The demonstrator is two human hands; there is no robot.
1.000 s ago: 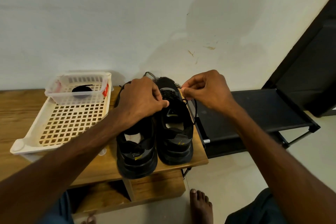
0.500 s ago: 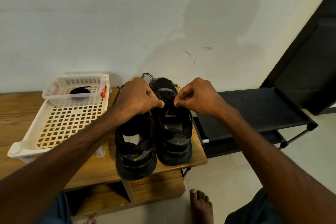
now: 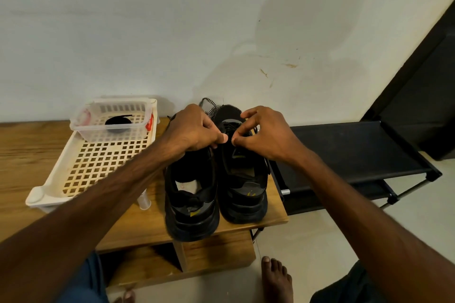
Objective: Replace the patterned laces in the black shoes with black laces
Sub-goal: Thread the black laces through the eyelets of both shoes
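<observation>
Two black shoes stand side by side, heels toward me, on the wooden table (image 3: 29, 155): the left shoe (image 3: 192, 199) and the right shoe (image 3: 242, 184). My left hand (image 3: 194, 130) and my right hand (image 3: 266, 133) meet over the right shoe's tongue, each pinching the black lace (image 3: 230, 128) threaded there. A patterned black-and-white lace (image 3: 209, 106) lies behind the shoes against the wall. A coiled black lace (image 3: 118, 122) sits in a small clear basket (image 3: 110, 134).
The clear basket rests at the far end of a cream perforated tray (image 3: 98, 167) left of the shoes. A small clear tube (image 3: 144, 200) lies by the tray. A black shoe rack (image 3: 357, 155) stands to the right. My bare foot (image 3: 277, 280) is on the floor below.
My right hand has moved left and down from the shoe's right side to meet my left hand over the tongue. The lace loop at the right is drawn in.
</observation>
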